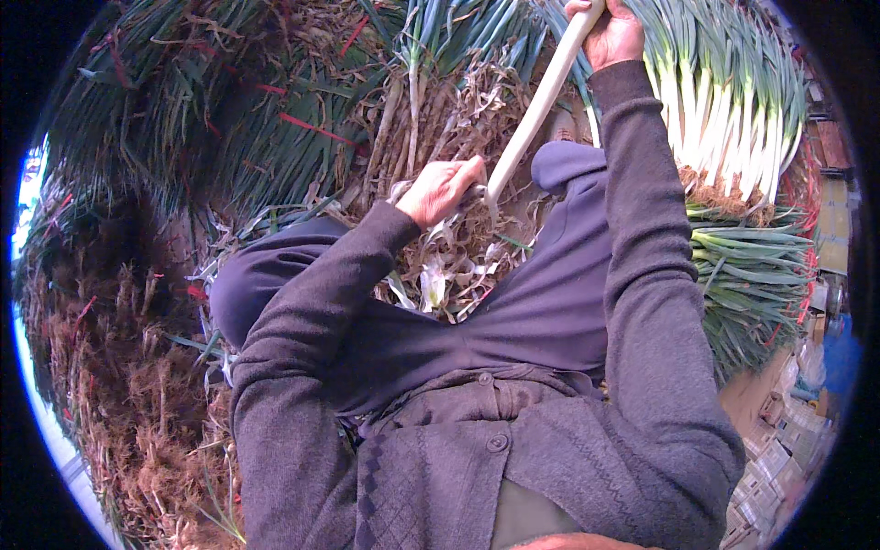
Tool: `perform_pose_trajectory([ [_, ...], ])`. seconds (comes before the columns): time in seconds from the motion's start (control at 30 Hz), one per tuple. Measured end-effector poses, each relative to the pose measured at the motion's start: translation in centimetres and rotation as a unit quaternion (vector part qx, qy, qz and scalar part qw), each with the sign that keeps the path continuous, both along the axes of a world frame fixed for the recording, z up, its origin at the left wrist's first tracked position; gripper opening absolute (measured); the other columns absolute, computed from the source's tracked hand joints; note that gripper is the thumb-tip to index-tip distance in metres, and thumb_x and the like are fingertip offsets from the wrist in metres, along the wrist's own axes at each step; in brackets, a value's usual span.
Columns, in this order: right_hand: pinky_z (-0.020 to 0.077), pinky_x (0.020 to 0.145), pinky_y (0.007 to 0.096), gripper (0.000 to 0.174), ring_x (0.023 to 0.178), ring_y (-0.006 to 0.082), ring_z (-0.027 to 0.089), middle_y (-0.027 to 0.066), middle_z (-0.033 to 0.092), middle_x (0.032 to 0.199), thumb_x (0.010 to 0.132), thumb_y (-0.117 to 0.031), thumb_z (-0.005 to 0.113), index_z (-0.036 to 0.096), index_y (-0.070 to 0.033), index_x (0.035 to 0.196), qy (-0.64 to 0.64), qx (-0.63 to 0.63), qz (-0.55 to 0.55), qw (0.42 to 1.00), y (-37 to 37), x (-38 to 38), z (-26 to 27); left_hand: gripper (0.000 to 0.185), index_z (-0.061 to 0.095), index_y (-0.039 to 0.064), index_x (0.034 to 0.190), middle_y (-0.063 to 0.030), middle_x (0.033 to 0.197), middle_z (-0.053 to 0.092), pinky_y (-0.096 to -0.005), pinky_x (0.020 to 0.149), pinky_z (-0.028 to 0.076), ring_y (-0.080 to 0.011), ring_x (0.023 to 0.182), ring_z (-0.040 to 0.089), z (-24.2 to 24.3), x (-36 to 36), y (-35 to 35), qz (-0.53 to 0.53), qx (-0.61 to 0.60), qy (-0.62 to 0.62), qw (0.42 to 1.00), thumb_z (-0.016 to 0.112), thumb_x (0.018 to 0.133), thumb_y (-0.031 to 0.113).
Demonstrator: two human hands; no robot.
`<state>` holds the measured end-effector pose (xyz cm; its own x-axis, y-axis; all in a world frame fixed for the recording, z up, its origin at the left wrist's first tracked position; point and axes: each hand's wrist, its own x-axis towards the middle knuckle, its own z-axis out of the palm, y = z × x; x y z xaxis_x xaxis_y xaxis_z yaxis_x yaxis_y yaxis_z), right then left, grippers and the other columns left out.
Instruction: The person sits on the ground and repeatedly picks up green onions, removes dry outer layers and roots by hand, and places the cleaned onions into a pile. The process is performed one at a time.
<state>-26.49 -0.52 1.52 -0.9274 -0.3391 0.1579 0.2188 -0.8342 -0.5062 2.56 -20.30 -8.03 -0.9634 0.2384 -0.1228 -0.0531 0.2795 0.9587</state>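
Observation:
My right hand point(615, 38) grips the upper part of a thick, pale green-onion stalk point(543, 100) at the top of the view. The stalk slants down and to the left, and its leafy end is out of view. My left hand point(443, 191) is curled into a fist beside the stalk's lower end. A greyish strip of dry leaf point(473, 195) shows at its fingers; the grip itself is partly hidden. Between my legs lies a heap of dry, peeled leaves point(440, 278). Unpeeled green onions point(388, 130) with brown outer skins lie just beyond it.
Clean white-stemmed green onions point(715, 110) are stacked at right, above another green-leaved pile point(753, 268). Bundles with red ties point(289, 148) fill the upper left. Brown, rooty onion ends point(151, 426) line the left side. A blue item point(842, 354) is at the far right.

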Motion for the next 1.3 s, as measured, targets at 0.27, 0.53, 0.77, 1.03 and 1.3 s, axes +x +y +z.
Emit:
perform_pose_trajectory([
  [0.27,0.0513,0.063,0.0303,0.027,0.076,0.0219,0.055,0.0135,0.055,0.089,0.103,-0.024,0.054,0.053,0.002,0.112,0.019,0.06,-0.104,0.993,3.3,-2.2,0.1,0.039,0.073,0.007,0.097,-0.0186,0.08,0.07,-0.0464,0.075,0.056,-0.0371,0.077,0.069,-7.2,8.5,-2.5,-0.284,-0.371,-0.014,0.884,0.061,0.092,0.043],
  [0.53,0.055,0.069,0.0439,0.026,0.077,0.0315,0.061,0.0179,0.057,0.096,0.097,-0.019,0.057,0.053,0.003,0.109,-0.005,0.067,-0.011,0.998,-2.0,1.7,-0.6,0.049,0.052,0.007,0.139,-0.0123,0.119,0.067,-0.0389,0.093,0.053,-0.0266,0.108,0.066,-0.9,1.2,-2.9,0.005,-0.209,0.022,0.978,0.064,0.096,0.026],
  [0.77,0.0549,0.07,0.0351,0.019,0.075,0.0191,0.065,0.0115,0.069,0.092,0.093,-0.011,0.063,0.065,0.004,0.105,0.096,0.266,0.077,0.956,-10.1,11.6,-0.5,0.031,0.056,0.004,0.127,-0.0073,0.109,0.067,-0.0321,0.08,0.054,-0.0162,0.091,0.066,8.1,-6.2,-1.1,0.142,0.375,-0.116,0.909,0.063,0.098,0.013],
  [1.03,0.0517,0.088,0.0446,0.089,0.104,0.0377,0.064,0.0257,0.062,0.11,0.074,-0.037,0.079,0.04,0.005,0.141,0.406,0.638,0.155,0.636,-4.0,20.7,-1.5,0.01,0.061,0.011,0.099,-0.0031,0.085,0.063,-0.0295,0.071,0.054,-0.0131,0.072,0.059,7.1,-8.9,-7.0,0.214,0.605,-0.045,0.766,0.068,0.097,0.018],
  [1.3,0.0529,0.071,0.0442,0.045,0.08,0.0356,0.068,0.0182,0.067,0.083,0.078,-0.032,0.077,0.058,-0.001,0.105,0.277,0.661,0.303,0.628,13.0,22.4,7.5,0.062,0.055,0.005,0.133,-0.0162,0.133,0.061,-0.0469,0.107,0.046,-0.0322,0.121,0.059,2.3,-10.8,-8.5,0.212,0.688,-0.058,0.692,0.076,0.082,0.034],
])
